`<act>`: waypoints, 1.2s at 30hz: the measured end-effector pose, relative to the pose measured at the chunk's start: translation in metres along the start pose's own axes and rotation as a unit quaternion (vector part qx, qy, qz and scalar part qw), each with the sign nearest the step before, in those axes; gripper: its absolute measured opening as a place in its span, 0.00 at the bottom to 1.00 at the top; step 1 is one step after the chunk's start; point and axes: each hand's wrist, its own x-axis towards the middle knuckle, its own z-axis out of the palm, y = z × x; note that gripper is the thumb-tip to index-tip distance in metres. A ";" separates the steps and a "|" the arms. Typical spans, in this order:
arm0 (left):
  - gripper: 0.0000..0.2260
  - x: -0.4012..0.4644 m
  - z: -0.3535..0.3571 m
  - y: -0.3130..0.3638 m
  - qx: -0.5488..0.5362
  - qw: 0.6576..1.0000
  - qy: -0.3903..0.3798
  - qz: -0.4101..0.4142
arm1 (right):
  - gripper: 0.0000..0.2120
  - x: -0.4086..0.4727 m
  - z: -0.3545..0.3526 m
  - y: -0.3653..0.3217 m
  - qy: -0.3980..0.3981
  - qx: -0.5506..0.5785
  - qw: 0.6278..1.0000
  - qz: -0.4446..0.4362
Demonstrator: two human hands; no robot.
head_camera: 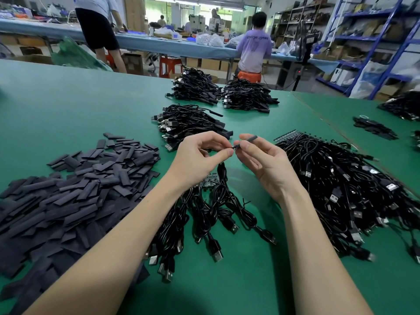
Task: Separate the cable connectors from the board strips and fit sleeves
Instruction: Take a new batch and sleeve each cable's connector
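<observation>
My left hand (200, 153) and my right hand (261, 158) meet above the green table. Between their fingertips sits a small cable connector (235, 147), pinched by my left thumb and forefinger. My right hand pinches a dark flat sleeve (251, 138) that points up and right from the connector. The connector's black cable (221, 169) hangs down toward a small board strip (210, 181) lying under my left wrist, with a bundle of black USB cables (204, 223) fanned out below it.
A big heap of dark sleeves (68, 192) covers the table at left. A large pile of cables on board strips (341, 189) lies at right. Three finished cable piles (188, 123) sit beyond my hands. People stand at a far bench.
</observation>
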 end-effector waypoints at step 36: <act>0.06 0.000 0.005 -0.001 -0.133 0.983 0.009 -0.125 | 0.15 0.003 0.019 0.020 0.071 -0.164 0.978 -0.104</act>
